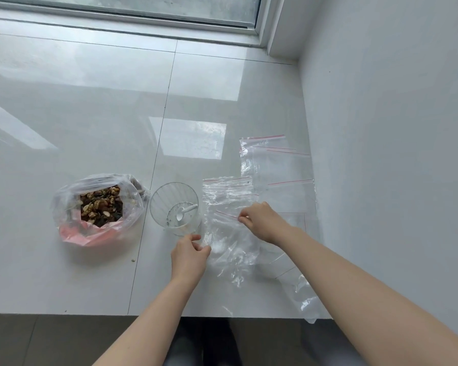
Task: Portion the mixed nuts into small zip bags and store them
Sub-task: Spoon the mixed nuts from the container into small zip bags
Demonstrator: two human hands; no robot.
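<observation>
Head view, looking down on a glossy white tiled counter [90,101] beside a white wall [394,128], below a window frame [143,14]. Spread flat at right, near the wall: several clear zip bags [275,165] with red seal lines, overlapping, some reaching the counter's front edge. At left, an open plastic bag of mixed nuts [101,206], pink at its lower fold, standing apart from both hands. Just right of it, a clear glass cup [173,207] holding a small white scoop [185,210]. Right hand [262,223] pinching the red-lined mouth of one zip bag [230,233], fingers curled. Left hand [189,256] just below the cup, fingertips pinching that same bag's left edge.
</observation>
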